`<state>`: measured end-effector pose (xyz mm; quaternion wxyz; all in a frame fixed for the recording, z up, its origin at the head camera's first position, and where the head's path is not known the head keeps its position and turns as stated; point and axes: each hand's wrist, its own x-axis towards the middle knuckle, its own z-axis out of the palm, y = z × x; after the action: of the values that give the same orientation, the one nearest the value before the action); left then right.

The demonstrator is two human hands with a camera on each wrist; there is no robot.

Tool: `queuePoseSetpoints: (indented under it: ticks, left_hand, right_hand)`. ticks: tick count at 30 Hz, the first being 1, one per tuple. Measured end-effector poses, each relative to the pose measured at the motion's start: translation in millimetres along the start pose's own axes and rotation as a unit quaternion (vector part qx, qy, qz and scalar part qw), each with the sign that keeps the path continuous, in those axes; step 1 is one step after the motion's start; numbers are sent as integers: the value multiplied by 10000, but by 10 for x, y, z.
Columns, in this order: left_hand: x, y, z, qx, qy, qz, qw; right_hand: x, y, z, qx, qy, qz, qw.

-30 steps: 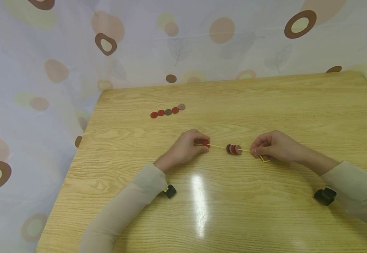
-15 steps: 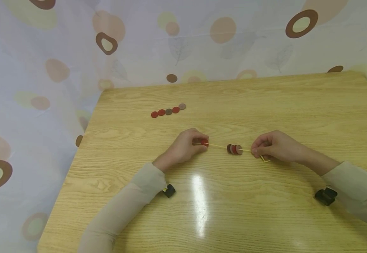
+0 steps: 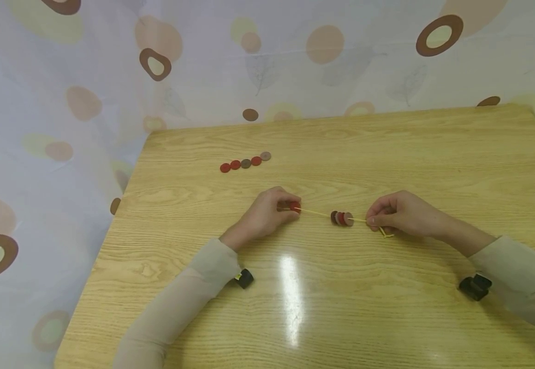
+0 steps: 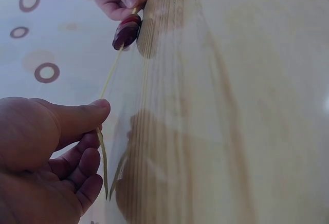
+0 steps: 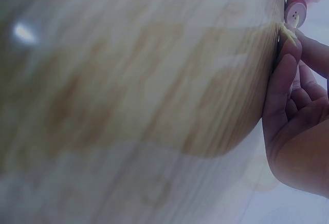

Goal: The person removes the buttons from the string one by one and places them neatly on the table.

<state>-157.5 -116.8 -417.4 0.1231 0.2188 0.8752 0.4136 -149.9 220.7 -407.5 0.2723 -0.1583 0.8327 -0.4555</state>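
Note:
In the head view, my left hand [image 3: 265, 212] pinches a red button [image 3: 295, 207] between thumb and fingers, with a yellow cord [image 3: 313, 211] running through it. In the left wrist view that button is hidden behind the thumb, and the cord's loose tail [image 4: 105, 170] hangs below the fingers. Further along, several red, brown and pinkish buttons [image 3: 342, 219] sit threaded together between the hands. My right hand [image 3: 401, 212] pinches the cord close to its end, which sticks out below the fingertips. Holes show in the face of the nearest threaded button [image 5: 295, 14] in the right wrist view.
Several loose buttons [image 3: 246, 163], red, grey-brown and pinkish, lie in a slanting row at the back left of the wooden table [image 3: 387, 318]. A patterned curtain [image 3: 286, 77] hangs behind the table and on its left. Each wrist carries a small black camera.
My left hand has drifted slightly left with the red button, widening the gap to the threaded group. The right hand and the loose row stay where they were.

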Motion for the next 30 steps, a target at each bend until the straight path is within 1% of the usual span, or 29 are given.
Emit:
queuePoseSetpoints:
  ticks: [9, 16, 30]
  left_hand:
    - [-21, -34, -14, 82, 98, 24, 9999]
    - [-30, -60, -20, 112, 140, -23, 9998]
    - [-55, -61, -60, 183, 210, -76, 9996]
  right_hand:
    - [-11, -1, 7, 75, -39, 40, 10000]
    - [-4, 10, 10, 64, -7, 20, 10000]
    - [-5, -7, 9, 15, 30, 24, 10000]
